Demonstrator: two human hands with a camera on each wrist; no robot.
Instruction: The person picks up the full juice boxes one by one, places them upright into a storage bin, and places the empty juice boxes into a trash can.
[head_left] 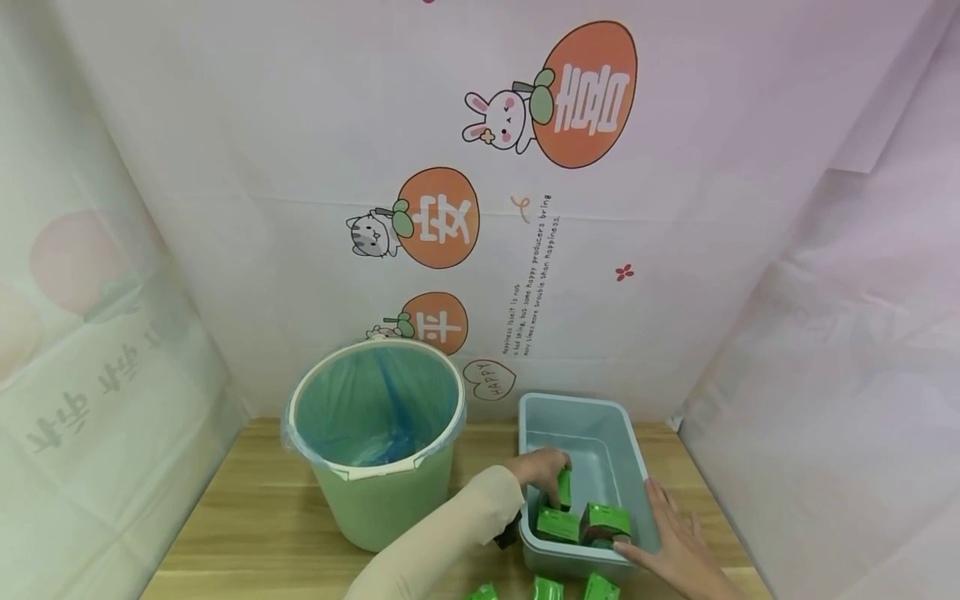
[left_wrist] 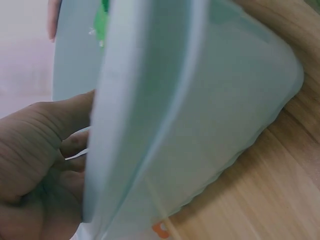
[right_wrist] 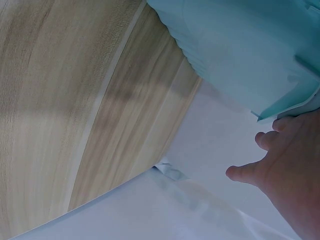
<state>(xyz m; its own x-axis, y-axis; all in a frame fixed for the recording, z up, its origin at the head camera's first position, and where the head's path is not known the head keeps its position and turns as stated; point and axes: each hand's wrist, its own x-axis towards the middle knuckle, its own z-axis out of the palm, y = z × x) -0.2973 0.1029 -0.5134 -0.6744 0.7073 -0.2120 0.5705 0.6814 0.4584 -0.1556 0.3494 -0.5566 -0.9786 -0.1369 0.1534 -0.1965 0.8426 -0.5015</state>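
Note:
My left hand (head_left: pixel 542 469), in a cream sleeve, reaches over the left wall of a pale blue plastic bin (head_left: pixel 633 442). Its fingers hold a small green packet (head_left: pixel 565 488) inside the bin. In the left wrist view, that hand (left_wrist: pixel 47 155) is partly hidden behind the bin's rim (left_wrist: pixel 120 110). Two more green packets, one flat (head_left: pixel 557 526) and one boxier (head_left: pixel 607 517), lie at the bin's near end. My right hand (head_left: pixel 678 542) rests against the near right corner, thumb on the front rim and fingers along the right side. In the right wrist view its fingers (right_wrist: pixel 245 173) are extended.
A green bucket (head_left: pixel 382 508) lined with a blue bag stands left of the bin. Several green packets (head_left: pixel 548 588) lie at the near edge on the wooden table (head_left: pixel 247 517). White printed sheets (head_left: pixel 300 250) enclose the back and sides.

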